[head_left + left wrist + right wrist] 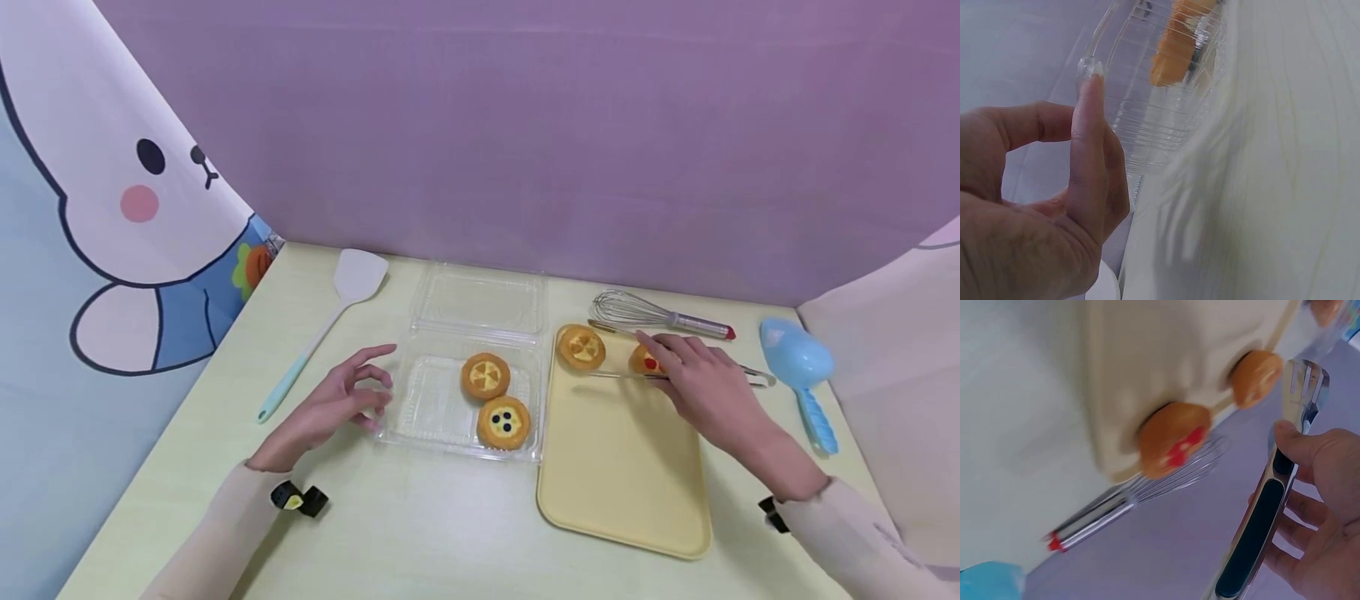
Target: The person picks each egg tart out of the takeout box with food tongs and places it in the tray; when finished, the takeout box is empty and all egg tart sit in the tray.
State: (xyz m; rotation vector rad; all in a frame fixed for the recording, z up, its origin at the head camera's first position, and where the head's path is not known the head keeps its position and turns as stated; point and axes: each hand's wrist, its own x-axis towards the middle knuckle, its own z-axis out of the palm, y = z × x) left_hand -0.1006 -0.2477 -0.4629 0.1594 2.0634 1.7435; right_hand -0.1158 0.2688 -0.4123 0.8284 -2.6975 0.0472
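My right hand (708, 392) grips metal tongs (1259, 531) with dark handle insets, above the far end of the yellow tray (622, 475). The tongs' two arms stand apart, tips toward a tart with a pinwheel topping (581, 347); no tart is plainly pinched. A red-topped tart (1174, 440) sits at the tray's far right corner, partly behind my fingers in the head view. My left hand (337, 404), its fingers loosely bent, is at the left edge of an opened clear plastic box (427, 400); a fingertip appears to touch the rim. Inside lie a pinwheel tart (485, 377) and a blueberry tart (504, 422).
A whisk (660, 315) lies behind the tray, and a blue scoop (798, 367) to its right. On the left is a white spatula (330, 325) with a mint handle. The box's lid (480, 302) lies folded back toward the purple curtain (525, 150).
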